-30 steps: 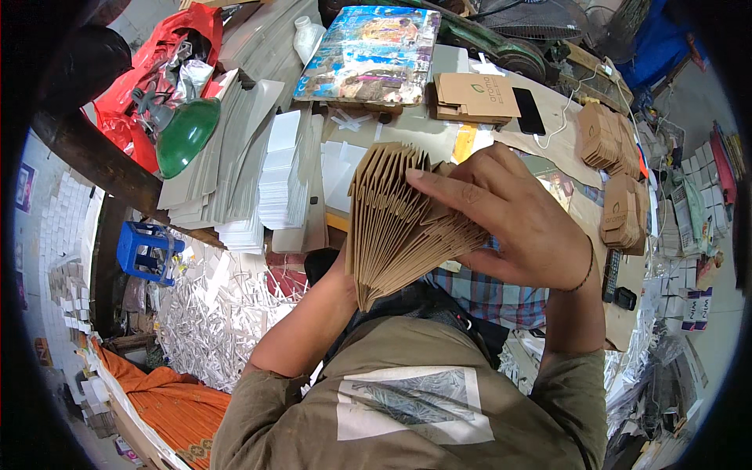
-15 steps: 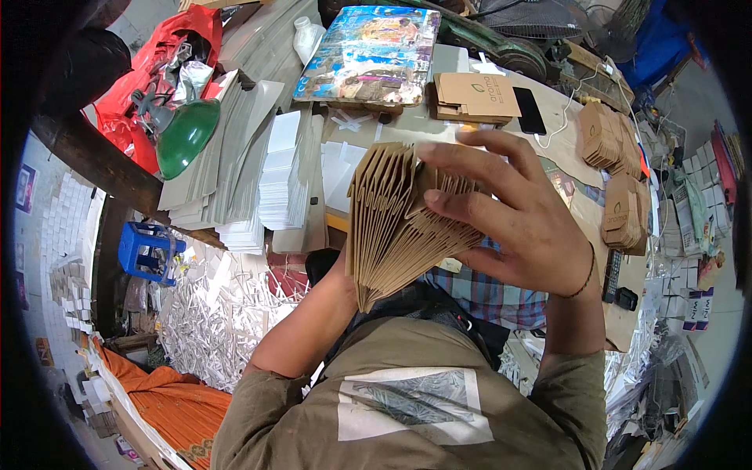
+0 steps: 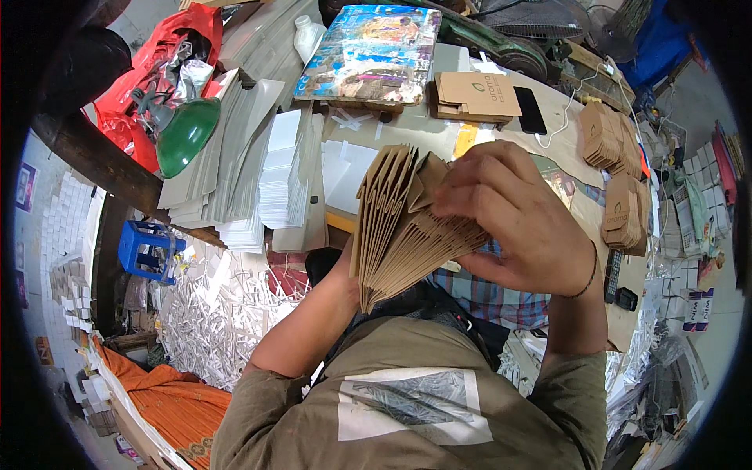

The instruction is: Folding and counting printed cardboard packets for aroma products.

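A thick fan of folded brown cardboard pieces [image 3: 392, 243] is raised before my chest, its narrow end pointing down. My left hand [image 3: 351, 278] supports it from behind at the lower left; most of its fingers are hidden by the cardboard. My right hand [image 3: 517, 219] grips the right part of the fan, index and middle fingers bent over its upper edges beside a folded flap [image 3: 425, 176] that sticks up from the rest.
The cluttered worktable holds white card stacks [image 3: 278, 180], a paint-smeared board [image 3: 364, 51], brown box piles [image 3: 623, 211], a phone [image 3: 529, 111], a red bag [image 3: 133, 125] and a green lamp shade [image 3: 186, 137]. A blue plastic stool [image 3: 145, 251] stands left, near paper shreds [image 3: 204, 313].
My right fingers lifted and spread half a second ago and are now curled down onto the fan. The upper flap stands out more, and the whole fan has shifted slightly right.
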Motion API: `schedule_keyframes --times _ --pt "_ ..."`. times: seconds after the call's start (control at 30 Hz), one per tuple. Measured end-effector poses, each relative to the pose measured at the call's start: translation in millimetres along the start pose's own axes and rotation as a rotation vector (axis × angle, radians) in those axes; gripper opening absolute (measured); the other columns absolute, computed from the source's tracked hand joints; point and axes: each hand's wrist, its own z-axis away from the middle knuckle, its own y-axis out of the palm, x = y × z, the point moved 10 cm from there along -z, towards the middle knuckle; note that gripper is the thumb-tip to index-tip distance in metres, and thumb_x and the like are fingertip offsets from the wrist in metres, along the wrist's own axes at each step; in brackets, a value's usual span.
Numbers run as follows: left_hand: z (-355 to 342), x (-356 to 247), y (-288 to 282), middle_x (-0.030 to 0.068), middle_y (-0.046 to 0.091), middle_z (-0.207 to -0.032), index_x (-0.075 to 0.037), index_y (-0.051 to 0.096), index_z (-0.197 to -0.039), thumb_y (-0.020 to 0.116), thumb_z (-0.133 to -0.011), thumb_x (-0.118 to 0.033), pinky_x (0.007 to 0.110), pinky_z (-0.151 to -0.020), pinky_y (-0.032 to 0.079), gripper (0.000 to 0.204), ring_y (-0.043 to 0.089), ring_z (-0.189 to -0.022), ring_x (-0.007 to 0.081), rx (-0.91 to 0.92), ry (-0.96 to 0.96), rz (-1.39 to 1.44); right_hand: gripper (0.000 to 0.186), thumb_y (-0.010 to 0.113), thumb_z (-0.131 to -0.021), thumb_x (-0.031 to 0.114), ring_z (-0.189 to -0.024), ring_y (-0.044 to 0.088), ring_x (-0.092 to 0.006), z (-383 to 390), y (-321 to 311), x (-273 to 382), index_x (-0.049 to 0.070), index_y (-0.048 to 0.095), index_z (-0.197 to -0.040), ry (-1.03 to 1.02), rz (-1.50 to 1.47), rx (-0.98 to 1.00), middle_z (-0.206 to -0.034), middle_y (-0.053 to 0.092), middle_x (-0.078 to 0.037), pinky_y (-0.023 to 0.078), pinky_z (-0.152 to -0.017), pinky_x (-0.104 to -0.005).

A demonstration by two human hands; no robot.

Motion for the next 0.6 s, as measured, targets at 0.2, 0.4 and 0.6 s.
schedule_keyframes --times 0.2,0.4,0.6 --pt "-2.8 4.3 5.6 0.014 0.043 -0.172 -0.019 0.033 -0.171 0.036 -0.123 -0.046 0.048 -0.131 0.046 0.055 0.047 -0.159 0.0288 -0.015 -0.01 0.294 0.11 0.092 -0.068 0.014 -0.106 0.055 -0.0365 -1.4 7.6 -8.5 0.014 0.051 -0.17 0.092 -0.048 0.103 -0.117 0.061 -0.013 0.05 -0.096 -0.0464" --pt "-5.4 6.7 7.0 0.0179 0.042 -0.172 -0.018 0.033 -0.17 0.032 -0.123 -0.051 0.05 -0.127 0.052 0.058 0.053 -0.155 0.0326 -0.059 -0.044 0.317 0.107 0.092 -0.07 0.015 -0.105 0.054 -0.0363 0.3 12.0 -11.6 0.015 0.053 -0.169 0.102 -0.07 0.176 -0.117 0.061 -0.013 0.049 -0.095 -0.0451" --pt "-3.1 8.7 -3.3 0.0215 0.042 -0.171 -0.016 0.031 -0.172 0.03 -0.123 -0.053 0.052 -0.128 0.051 0.062 0.053 -0.154 0.0354 -0.121 -0.028 0.328 0.099 0.092 -0.066 0.016 -0.11 0.056 -0.0369 -1.8 11.2 -15.3 0.016 0.063 -0.16 0.108 -0.108 0.098 -0.119 0.061 -0.013 0.05 -0.099 -0.0448"
